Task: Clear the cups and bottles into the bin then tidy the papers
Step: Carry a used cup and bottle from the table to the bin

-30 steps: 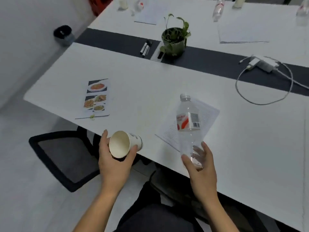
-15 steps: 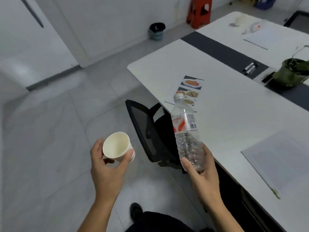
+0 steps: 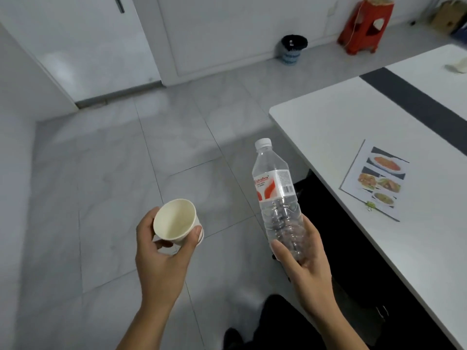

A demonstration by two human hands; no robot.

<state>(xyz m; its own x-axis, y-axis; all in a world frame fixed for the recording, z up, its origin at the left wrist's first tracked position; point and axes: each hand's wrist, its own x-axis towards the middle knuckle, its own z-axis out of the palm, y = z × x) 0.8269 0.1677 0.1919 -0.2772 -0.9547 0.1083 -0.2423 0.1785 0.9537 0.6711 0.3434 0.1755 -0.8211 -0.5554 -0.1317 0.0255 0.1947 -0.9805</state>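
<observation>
My left hand (image 3: pixel 161 256) grips an empty white paper cup (image 3: pixel 175 221), tilted with its mouth towards me. My right hand (image 3: pixel 303 263) holds the lower half of a clear plastic bottle (image 3: pixel 276 193) with a white cap and a red and white label, nearly upright. Both are held over the tiled floor, left of the white table (image 3: pixel 341 122). A small blue bin (image 3: pixel 293 49) with a black liner stands far off by the wall. A sheet with food pictures (image 3: pixel 376 180) lies near the table's edge.
A red plastic stool (image 3: pixel 364 24) stands to the right of the bin. A white door (image 3: pixel 83 46) is at the back left. A dark strip (image 3: pixel 414 102) crosses the table. Open tiled floor lies between me and the bin.
The view has swung left from the table to the floor and wall. Both hands still hold the cup and the bottle, which have left the tabletop; the bin now appears nearer and more central.
</observation>
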